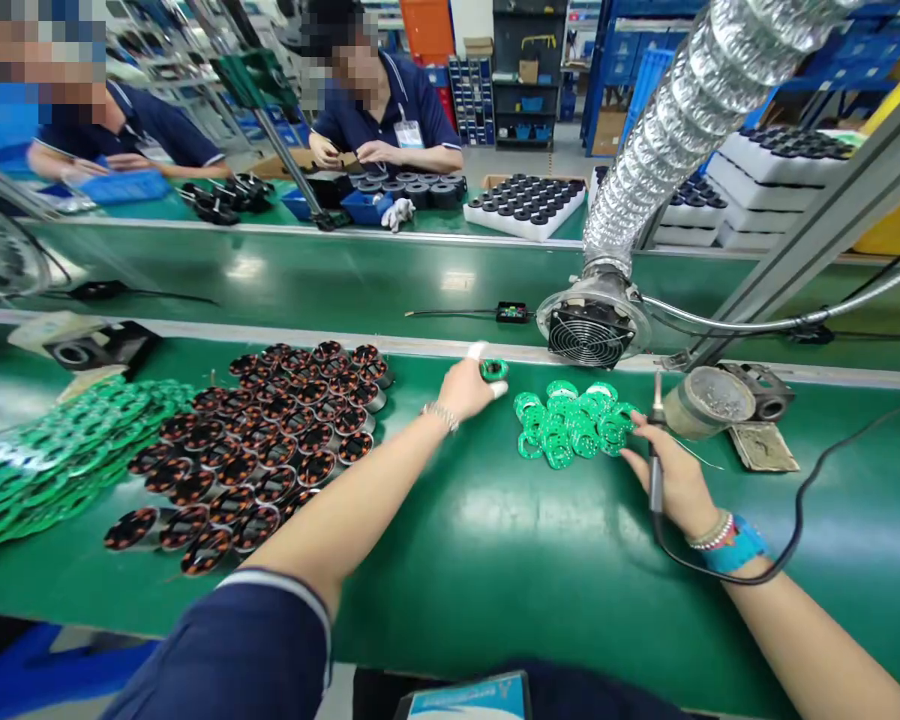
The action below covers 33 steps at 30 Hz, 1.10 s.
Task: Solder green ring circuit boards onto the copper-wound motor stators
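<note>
My left hand (466,388), with white covers on its thumb and a fingertip, grips a small green ring-shaped part (494,371) near the table's back edge. To its right lies a loose pile of green ring boards (570,422). My right hand (671,470) holds a soldering iron (656,450) upright, its cable running down and off to the right. The thumb and fingertips of that hand also touch the right side of the pile. Left of my left arm stand rows of metal motor stators with copper windings (270,440).
Stacked green board panels (60,460) lie far left. A fume fan (589,335) on a silver duct (675,130) hangs behind the pile. A grey cup (709,402) and a sponge tray (763,447) sit right. Two people work across the bench.
</note>
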Each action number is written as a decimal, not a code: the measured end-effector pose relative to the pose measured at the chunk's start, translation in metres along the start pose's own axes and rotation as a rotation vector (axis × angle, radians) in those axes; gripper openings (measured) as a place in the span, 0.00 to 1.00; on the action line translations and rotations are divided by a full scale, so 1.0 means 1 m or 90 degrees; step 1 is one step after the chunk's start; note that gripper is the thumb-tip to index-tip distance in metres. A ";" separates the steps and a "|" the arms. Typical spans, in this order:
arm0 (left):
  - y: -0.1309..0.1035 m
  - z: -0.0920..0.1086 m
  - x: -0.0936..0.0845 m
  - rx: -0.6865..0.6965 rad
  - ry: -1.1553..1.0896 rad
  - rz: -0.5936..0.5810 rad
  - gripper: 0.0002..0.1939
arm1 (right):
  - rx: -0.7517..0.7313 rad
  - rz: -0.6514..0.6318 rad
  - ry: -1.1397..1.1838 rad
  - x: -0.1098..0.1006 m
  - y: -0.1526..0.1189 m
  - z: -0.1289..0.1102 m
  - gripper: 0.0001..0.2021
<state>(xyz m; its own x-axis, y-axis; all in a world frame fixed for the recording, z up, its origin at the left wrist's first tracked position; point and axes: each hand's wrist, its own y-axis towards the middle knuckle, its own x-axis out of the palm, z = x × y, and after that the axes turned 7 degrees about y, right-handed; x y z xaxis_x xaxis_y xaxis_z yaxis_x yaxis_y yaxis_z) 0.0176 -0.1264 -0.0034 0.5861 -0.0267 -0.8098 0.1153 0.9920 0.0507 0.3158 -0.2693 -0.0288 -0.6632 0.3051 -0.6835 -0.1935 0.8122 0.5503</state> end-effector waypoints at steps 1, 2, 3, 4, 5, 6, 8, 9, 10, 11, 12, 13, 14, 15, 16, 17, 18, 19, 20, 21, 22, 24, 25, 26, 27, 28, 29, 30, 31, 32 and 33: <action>0.031 -0.002 0.000 -0.042 -0.004 0.031 0.41 | -0.009 -0.016 0.003 0.007 0.002 0.001 0.15; 0.059 -0.004 0.000 -0.088 0.002 0.054 0.42 | -0.010 -0.026 0.000 0.013 0.004 0.003 0.15; 0.082 -0.007 0.001 -0.132 0.013 0.062 0.42 | -0.007 -0.032 -0.005 0.018 0.006 0.005 0.15; 0.100 -0.009 0.003 -0.156 0.019 0.066 0.43 | -0.002 -0.035 -0.011 0.022 0.007 0.006 0.15; 0.114 -0.011 0.005 -0.174 0.026 0.064 0.43 | 0.004 -0.038 -0.015 0.025 0.008 0.008 0.14; 0.123 -0.013 0.007 -0.188 0.032 0.059 0.43 | 0.011 -0.043 -0.017 0.027 0.008 0.008 0.13; 0.129 -0.015 0.008 -0.204 0.044 0.051 0.46 | 0.025 -0.052 -0.015 0.030 0.007 0.009 0.12; 0.127 -0.016 0.006 -0.198 0.061 0.052 0.47 | 0.032 -0.053 -0.011 0.031 0.006 0.009 0.12; 0.122 -0.015 0.002 -0.176 0.086 0.054 0.48 | 0.038 -0.050 -0.009 0.032 0.006 0.009 0.12; 0.114 -0.015 -0.006 -0.139 0.119 0.056 0.48 | 0.043 -0.047 -0.009 0.032 0.005 0.008 0.13; 0.103 -0.015 -0.016 -0.088 0.157 0.058 0.46 | 0.045 -0.045 -0.010 0.032 0.004 0.007 0.13; 0.090 -0.016 -0.029 -0.030 0.196 0.058 0.44 | 0.043 -0.046 -0.011 0.031 0.004 0.007 0.13; 0.075 -0.019 -0.044 0.025 0.233 0.057 0.41 | 0.039 -0.048 -0.009 0.031 0.003 0.006 0.14; 0.057 -0.024 -0.061 0.071 0.267 0.062 0.39 | 0.033 -0.052 -0.007 0.030 0.002 0.006 0.13; 0.039 -0.031 -0.078 0.105 0.299 0.071 0.37 | 0.024 -0.058 -0.007 0.028 0.001 0.006 0.13; 0.019 -0.039 -0.095 0.122 0.330 0.083 0.35 | 0.013 -0.062 -0.007 0.027 0.000 0.007 0.12; -0.001 -0.049 -0.110 0.119 0.356 0.094 0.34 | 0.004 -0.069 -0.018 0.026 0.000 0.008 0.12; -0.020 -0.060 -0.124 0.103 0.377 0.100 0.32 | -0.012 -0.076 -0.033 0.025 0.000 0.010 0.11; -0.039 -0.070 -0.135 0.077 0.391 0.104 0.30 | -0.019 -0.076 -0.042 0.024 0.001 0.013 0.11; -0.057 -0.080 -0.143 0.052 0.397 0.104 0.27 | -0.020 -0.069 -0.045 0.024 0.003 0.015 0.11; -0.073 -0.088 -0.147 0.040 0.397 0.096 0.24 | -0.020 -0.061 -0.042 0.023 0.006 0.016 0.11; -0.100 -0.099 -0.146 0.065 0.390 0.064 0.18 | -0.019 -0.028 -0.043 0.021 0.011 0.012 0.12; -0.111 -0.101 -0.141 0.091 0.390 0.043 0.16 | -0.019 -0.009 -0.044 0.020 0.012 0.006 0.13; -0.120 -0.102 -0.134 0.113 0.396 0.025 0.15 | -0.021 0.005 -0.040 0.018 0.012 -0.003 0.14; -0.127 -0.101 -0.127 0.125 0.411 0.014 0.16 | -0.024 0.008 -0.028 0.017 0.010 -0.013 0.16; -0.133 -0.100 -0.119 0.124 0.432 0.011 0.17 | -0.029 -0.002 -0.008 0.017 0.005 -0.026 0.17; -0.136 -0.099 -0.113 0.116 0.455 0.011 0.18 | -0.037 -0.031 0.022 0.018 -0.001 -0.039 0.18; -0.138 -0.098 -0.109 0.107 0.476 0.010 0.20 | -0.048 -0.074 0.055 0.019 -0.009 -0.052 0.19; -0.139 -0.098 -0.107 0.102 0.492 0.004 0.21 | -0.056 -0.121 0.084 0.022 -0.019 -0.064 0.18; -0.138 -0.099 -0.107 0.104 0.502 -0.010 0.23 | -0.066 -0.169 0.108 0.024 -0.029 -0.075 0.17; -0.137 -0.101 -0.109 0.115 0.509 -0.026 0.24 | -0.073 -0.202 0.128 0.027 -0.039 -0.084 0.17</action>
<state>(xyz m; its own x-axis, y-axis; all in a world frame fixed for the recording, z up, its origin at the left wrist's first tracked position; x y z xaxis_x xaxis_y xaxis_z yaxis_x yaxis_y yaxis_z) -0.1429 -0.2467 0.0186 -0.1619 0.1010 -0.9816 0.2910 0.9554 0.0503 0.2443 -0.3345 -0.0282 -0.6835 -0.0651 -0.7271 -0.4838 0.7863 0.3844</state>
